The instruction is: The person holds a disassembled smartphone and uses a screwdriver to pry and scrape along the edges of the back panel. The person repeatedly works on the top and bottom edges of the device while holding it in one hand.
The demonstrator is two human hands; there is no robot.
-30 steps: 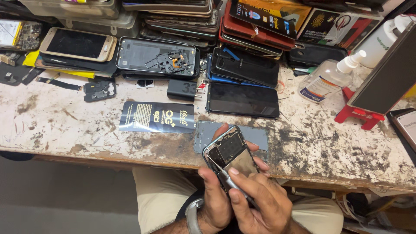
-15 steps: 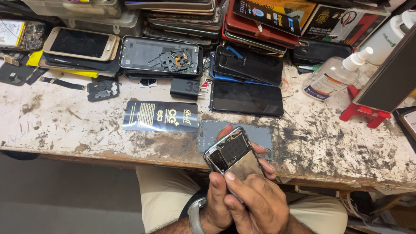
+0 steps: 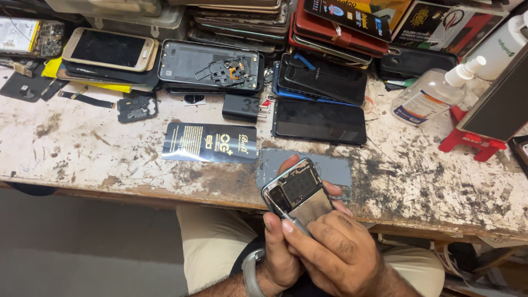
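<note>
My left hand (image 3: pixel 275 250) grips an opened phone (image 3: pixel 300 192) from below and behind, just over the bench's front edge. The back is off, so the metal shield and inner parts show. Fingertips curl around its far side. My right hand (image 3: pixel 338 256) lies over the phone's lower end and pinches a thin metal tool (image 3: pixel 290 221), whose tip rests against the phone's lower left part. A grey back cover (image 3: pixel 335 168) lies flat on the bench right behind the phone. I wear a watch on the left wrist.
On the stained bench (image 3: pixel 88 148) lie a dark blue flat packet (image 3: pixel 209 142), a black phone (image 3: pixel 319 121), a black charger (image 3: pixel 241 106), an opened phone shell (image 3: pixel 209 65) and a gold phone (image 3: pixel 110 48). Stacked phones line the back. A spray bottle (image 3: pixel 434 93) and red stand (image 3: pixel 473 144) sit right.
The hands and the opened phone stay in nearly the same place. My right hand has shifted slightly over the phone's lower end with the tool.
</note>
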